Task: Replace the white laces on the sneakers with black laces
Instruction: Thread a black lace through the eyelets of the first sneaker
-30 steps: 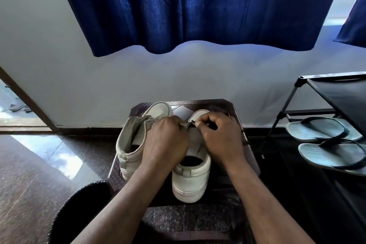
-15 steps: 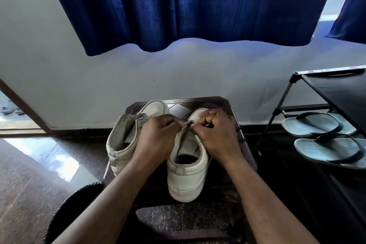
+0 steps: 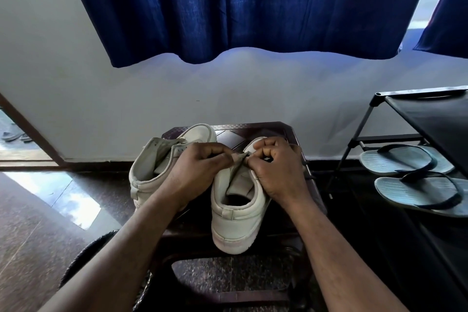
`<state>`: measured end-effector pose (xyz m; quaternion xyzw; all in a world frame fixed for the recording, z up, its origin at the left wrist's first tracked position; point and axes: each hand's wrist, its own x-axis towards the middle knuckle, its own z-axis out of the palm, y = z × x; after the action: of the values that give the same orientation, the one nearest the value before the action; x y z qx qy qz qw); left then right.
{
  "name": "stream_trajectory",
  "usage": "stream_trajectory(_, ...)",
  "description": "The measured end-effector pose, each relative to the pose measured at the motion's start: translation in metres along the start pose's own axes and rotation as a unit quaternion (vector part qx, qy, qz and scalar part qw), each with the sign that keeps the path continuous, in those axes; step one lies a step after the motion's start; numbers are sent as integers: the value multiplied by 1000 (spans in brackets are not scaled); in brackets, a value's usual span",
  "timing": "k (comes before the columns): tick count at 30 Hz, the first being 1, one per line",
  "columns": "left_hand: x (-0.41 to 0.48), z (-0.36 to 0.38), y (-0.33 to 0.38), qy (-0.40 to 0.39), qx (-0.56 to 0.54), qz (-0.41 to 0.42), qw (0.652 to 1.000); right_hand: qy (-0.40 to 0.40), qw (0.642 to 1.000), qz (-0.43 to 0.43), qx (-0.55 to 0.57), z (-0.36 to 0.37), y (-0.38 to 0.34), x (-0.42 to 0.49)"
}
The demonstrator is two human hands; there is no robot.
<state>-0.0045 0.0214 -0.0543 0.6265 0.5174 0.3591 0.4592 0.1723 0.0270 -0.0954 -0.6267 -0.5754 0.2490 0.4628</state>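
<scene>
Reaching forward with both forearms, I have a black round textured object [image 3: 83, 261] just outside my left arm, low on the polished stone floor [image 3: 38, 223]. Below my hands stands a white sneaker [image 3: 235, 225] on a dark stool [image 3: 253, 129], heel toward me and toe pointing away. My left hand [image 3: 195, 170] is curled tight, its thumb and forefinger pinching the top of the sneaker's grey tongue [image 3: 240, 180] and drawing it up. My right hand [image 3: 276, 172] is curled too, its fingertips meeting the left hand's at that same spot and pinching the sneaker's upper at the eyelet edge. Something dark shows between its fingers, but I cannot tell whether that is a lace. Under and to the left of my left hand sits the second white sneaker [image 3: 149, 170], angled outward, touching the back of that hand. Well off to the right of my right hand is a black shoe rack [image 3: 417, 114] with a pair of pale blue flip-flops [image 3: 405, 159] on its lower shelf. Beyond my hands rises a white wall [image 3: 228, 88], with a doorway [image 3: 25, 129] far to the left. High above hangs a dark blue curtain [image 3: 253, 7].
</scene>
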Motion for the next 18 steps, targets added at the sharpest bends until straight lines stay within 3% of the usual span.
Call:
stream_trajectory(4,-3,3,1,8,-27,4,1000,-7,999,-13,31,2,4,2)
stream_trajectory(8,-1,9,-6,46,-101,-38,993,-62,995,-37,71,1,10,8)
stream_trajectory(14,3,24,-11,114,21,-42,992,-84,994,-39,64,-3,13,8)
stream_trajectory(18,1,29,-7,94,34,-64,993,-96,994,-46,38,-4,15,8)
